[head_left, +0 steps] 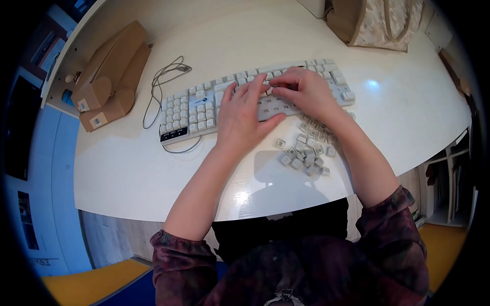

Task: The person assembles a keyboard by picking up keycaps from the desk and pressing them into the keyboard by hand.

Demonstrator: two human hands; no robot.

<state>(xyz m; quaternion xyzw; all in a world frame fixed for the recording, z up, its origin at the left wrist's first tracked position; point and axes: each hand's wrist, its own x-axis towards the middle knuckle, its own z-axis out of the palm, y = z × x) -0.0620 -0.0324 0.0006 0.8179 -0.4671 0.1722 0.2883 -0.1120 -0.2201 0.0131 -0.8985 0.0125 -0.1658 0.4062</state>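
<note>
A white keyboard point(195, 126) lies at a slant across the table, its number pad at the left end. Part of its right half is bare, with key sockets point(273, 105) showing. My left hand point(242, 115) rests over the middle of the keyboard, fingers spread and thumb stretched out to the right. Over the bare part, my right hand point(306, 92) has thumb and forefinger pinched around what looks like a pale keycap, largely hidden by the fingers. Below my right wrist, a heap of loose keycaps point(309, 153) lies on the table, some upside down.
A grey cable point(155, 94) curls left of the keyboard on the white table point(127, 168). Brown cardboard packaging point(115, 74) stands at the back left. A patterned bag point(383, 23) sits at the back right. Open shelves point(449, 178) stand beyond the right edge.
</note>
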